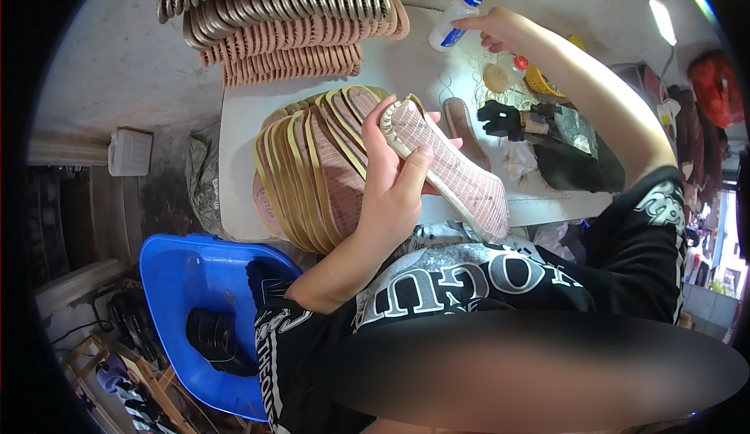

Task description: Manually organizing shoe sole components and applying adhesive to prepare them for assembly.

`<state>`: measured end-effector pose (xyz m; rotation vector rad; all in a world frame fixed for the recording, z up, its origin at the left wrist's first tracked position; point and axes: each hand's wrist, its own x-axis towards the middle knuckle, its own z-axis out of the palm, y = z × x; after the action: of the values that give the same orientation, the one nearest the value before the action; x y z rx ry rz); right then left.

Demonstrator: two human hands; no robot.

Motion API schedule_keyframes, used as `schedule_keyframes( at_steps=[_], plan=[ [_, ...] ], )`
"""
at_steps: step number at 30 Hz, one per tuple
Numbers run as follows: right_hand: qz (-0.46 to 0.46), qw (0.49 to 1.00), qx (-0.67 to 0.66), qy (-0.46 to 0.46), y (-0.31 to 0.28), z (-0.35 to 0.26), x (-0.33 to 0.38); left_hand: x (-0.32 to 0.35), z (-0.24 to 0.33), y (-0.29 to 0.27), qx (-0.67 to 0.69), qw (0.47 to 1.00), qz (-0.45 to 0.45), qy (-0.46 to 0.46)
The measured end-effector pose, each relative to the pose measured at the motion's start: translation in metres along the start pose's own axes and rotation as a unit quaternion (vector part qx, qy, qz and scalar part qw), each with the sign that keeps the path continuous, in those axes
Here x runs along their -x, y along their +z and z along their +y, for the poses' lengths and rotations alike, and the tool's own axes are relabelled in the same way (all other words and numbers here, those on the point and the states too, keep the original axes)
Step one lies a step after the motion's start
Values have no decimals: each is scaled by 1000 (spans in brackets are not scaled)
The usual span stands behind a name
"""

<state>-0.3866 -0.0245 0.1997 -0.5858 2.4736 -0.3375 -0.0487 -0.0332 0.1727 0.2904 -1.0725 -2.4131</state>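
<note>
My left hand (391,180) is closed round a pinkish shoe sole (465,178) with a pale gathered rim at its toe end, thumb on its face. The sole is tilted above the near edge of the table. My right hand (500,29) is stretched out to the back of the table, its index finger extended against a white bottle (447,32) with a blue cap; its other fingers are loosely bent. Left of my left hand stands a row of pink soles (312,168) with yellow edges. Another sole (466,133) lies on the table beyond the held one.
Stacked brown and bronze gathered shoe parts (289,20) fill the back left. Toward the right are a red-capped jar (500,75), a yellow basket (541,82) and a black clamp-like device (501,120). A blue tub (168,278) with black pieces stands left of me, below the white table (238,153).
</note>
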Motion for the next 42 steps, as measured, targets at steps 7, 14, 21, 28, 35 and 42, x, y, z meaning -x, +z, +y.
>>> schedule_keyframes(
  at_steps=[7, 14, 21, 28, 35, 42],
  plan=[
    [156, 841, 121, -504, 27, 9, 216, 0, -10, 18, 50, 997, -40, -32],
    [168, 847, 144, -484, 51, 36, 269, 16, -24, 36, -98, 994, -53, -11],
    [198, 844, 120, -484, 61, 57, 285, 36, -32, 54, -121, 989, -81, 10],
    [235, 840, 105, -477, 65, 73, 300, 46, -35, 73, -136, 985, -100, 47],
    [221, 852, 74, -468, 62, 92, 310, 46, -41, 82, -101, 988, -117, 16],
    [221, 862, 29, -455, 66, 94, 296, 39, -53, 83, -127, 982, -134, 23]
  ],
)
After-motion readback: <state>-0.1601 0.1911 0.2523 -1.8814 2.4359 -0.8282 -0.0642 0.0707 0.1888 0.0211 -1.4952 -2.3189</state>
